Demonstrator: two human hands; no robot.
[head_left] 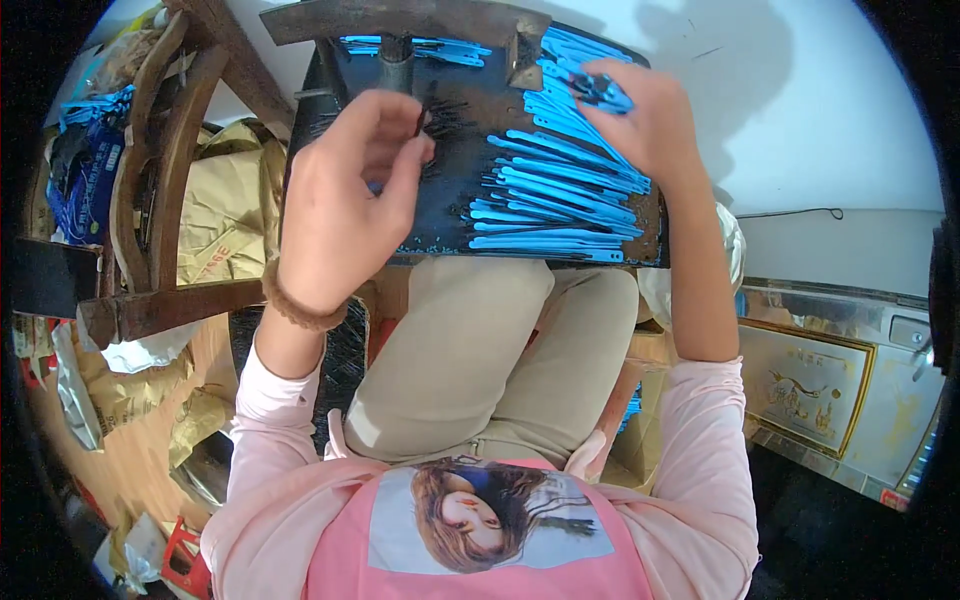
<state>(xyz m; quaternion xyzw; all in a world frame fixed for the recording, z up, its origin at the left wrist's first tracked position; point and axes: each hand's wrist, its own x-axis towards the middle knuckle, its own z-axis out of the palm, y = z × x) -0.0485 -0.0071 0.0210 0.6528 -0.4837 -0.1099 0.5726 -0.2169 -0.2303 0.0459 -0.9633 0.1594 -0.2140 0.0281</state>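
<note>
My left hand (350, 190) is over the left part of a dark work tray (445, 205), its thumb and fingers curled toward each other. A thin dark piece (421, 122) shows at the fingertips, beside a scatter of small black slivers (455, 118). On the right, my right hand (650, 115) is closed around a blue-and-black object (600, 92), blurred, its kind unclear. Below it lie rows of long, flat blue strips (560, 195) with rounded ends, some with small holes. More blue strips (455, 52) lie along the far edge.
A dark raised bar (400, 20) with a metal post (396, 72) crosses the tray's far side. At left stand a wooden chair frame (150, 170), brown paper packaging (225, 195) and a blue bag (90, 180). A white wall is behind; a white cabinet (860, 400) stands right.
</note>
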